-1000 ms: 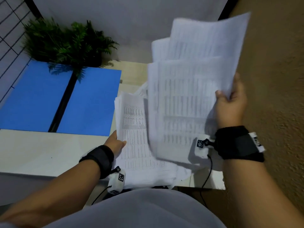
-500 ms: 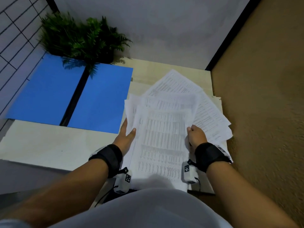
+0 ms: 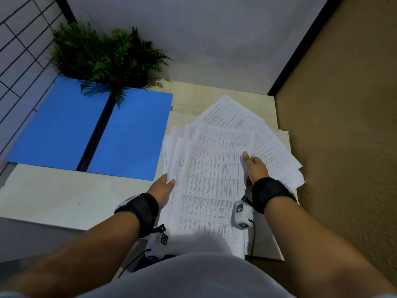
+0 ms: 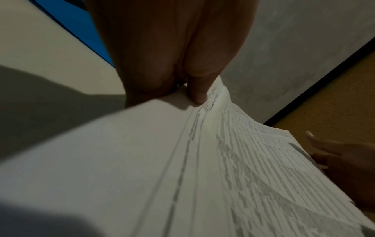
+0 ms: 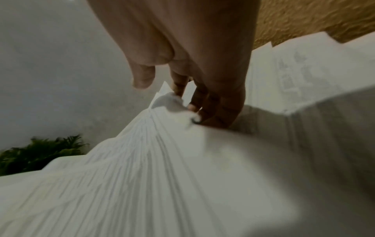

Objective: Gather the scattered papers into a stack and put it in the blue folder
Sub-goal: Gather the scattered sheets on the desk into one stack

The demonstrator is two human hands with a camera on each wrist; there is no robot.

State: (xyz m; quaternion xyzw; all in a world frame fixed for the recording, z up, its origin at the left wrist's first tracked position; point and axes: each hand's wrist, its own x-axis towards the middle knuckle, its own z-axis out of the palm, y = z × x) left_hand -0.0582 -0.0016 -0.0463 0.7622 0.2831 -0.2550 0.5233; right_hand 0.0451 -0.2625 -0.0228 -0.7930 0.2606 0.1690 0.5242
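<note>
Both hands were on the papers (image 3: pixel 211 179), which lay in a loose fan on the right half of the table (image 3: pixel 53 198), just beside the open blue folder (image 3: pixel 129 136). Left hand (image 3: pixel 163 189) gripped the left edge of the pile: thumb on top, fingers underneath per the left wrist view. Right hand (image 3: pixel 254 168) sat at the right edge with fingers curled in under the upper sheets; the thumb (image 5: pixel 142 77) hung free above them.

Risks, as I judged them:
- Pile wasn't squared. Corners stuck out toward the back and right, so lifting now would likely shed sheets.
- Several sheets (image 3: pixel 277 151) lay fanned outside the right hand's hold, reaching the table's right edge near the tan wall (image 3: pixel 343 125). A sweep inward could push them off instead of collecting them.
- Near end of the pile overhung the table's front edge toward the person's body; letting go there could let it slide off.
- Curled fingers could crease or dog-ear the top sheets.

Around: the folder lay flat, both blue panels showing, dark spine in between, nothing on it. A potted fern (image 3: pixel 103 59) stood at the back left, fronds overhanging the folder's far edge, so it might snag sheets if they went in too deep. Path from pile to folder looked clear.
</note>
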